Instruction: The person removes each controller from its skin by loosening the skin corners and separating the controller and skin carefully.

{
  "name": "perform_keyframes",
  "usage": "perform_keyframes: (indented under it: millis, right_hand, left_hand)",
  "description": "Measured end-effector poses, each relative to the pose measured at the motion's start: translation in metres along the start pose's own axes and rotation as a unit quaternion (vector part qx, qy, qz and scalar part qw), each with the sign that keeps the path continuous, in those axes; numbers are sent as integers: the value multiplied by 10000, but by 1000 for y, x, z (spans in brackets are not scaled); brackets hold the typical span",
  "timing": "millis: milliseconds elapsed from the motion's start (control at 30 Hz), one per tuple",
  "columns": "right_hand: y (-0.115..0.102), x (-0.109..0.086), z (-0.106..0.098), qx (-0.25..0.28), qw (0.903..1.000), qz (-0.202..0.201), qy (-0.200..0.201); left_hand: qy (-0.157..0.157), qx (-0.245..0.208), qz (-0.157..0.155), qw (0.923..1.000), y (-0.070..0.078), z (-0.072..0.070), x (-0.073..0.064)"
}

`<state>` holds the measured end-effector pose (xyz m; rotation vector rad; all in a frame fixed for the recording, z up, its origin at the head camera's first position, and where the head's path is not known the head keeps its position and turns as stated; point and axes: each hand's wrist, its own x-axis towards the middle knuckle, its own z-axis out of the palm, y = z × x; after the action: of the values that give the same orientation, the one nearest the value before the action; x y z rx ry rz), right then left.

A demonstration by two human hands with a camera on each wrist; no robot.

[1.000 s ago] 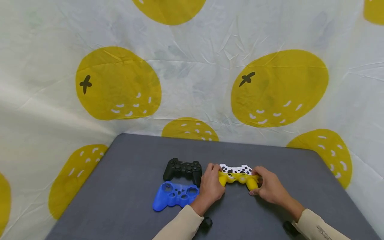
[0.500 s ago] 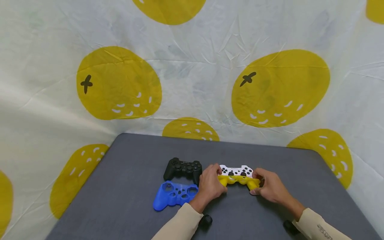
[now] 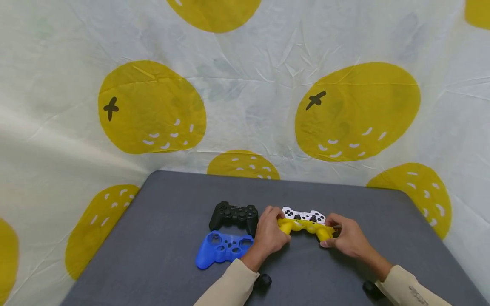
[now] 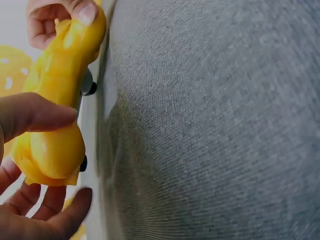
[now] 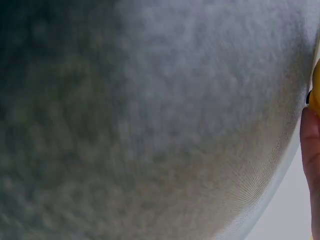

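A white game controller (image 3: 306, 214) with black buttons and sticks sits partly inside a yellow silicone controller cover (image 3: 304, 226), its top edge showing above the yellow. My left hand (image 3: 269, 231) grips the cover's left end. At the other end my right hand (image 3: 350, 238) pinches it, thumb low by the handle and fingers behind. Close up in the left wrist view, the yellow cover (image 4: 60, 75) is tilted, with a thumb (image 4: 45, 114) lying across it and black stick tops poking out underneath. Only a finger (image 5: 311, 155) and a sliver of yellow show in the right wrist view.
Left of my hands a black game controller (image 3: 234, 213) lies on the grey table (image 3: 160, 238). In front of it is a blue silicone controller cover (image 3: 222, 248), partly behind my left hand. A white curtain (image 3: 249, 106) with yellow fruit prints hangs behind the table.
The yellow cover has tilted and folded down a little against the white controller, and the pair has shifted slightly right. Both hands keep their hold. The black controller and blue cover have not moved.
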<state>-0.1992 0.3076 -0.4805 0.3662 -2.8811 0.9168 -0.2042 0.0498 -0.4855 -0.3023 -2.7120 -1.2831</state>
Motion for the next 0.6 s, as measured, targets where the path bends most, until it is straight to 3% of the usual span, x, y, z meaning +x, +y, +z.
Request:
perform_keyframes:
  millis: [333,600]
  right_hand:
    - [2,3,-6,264,9993,54,-253]
    - [1,3,-8,499,9979,80,-407]
  left_hand:
    - [-254,-106,118,9996,-7,-4,2]
    - [-152,-142,326,9993,-10,-6,1]
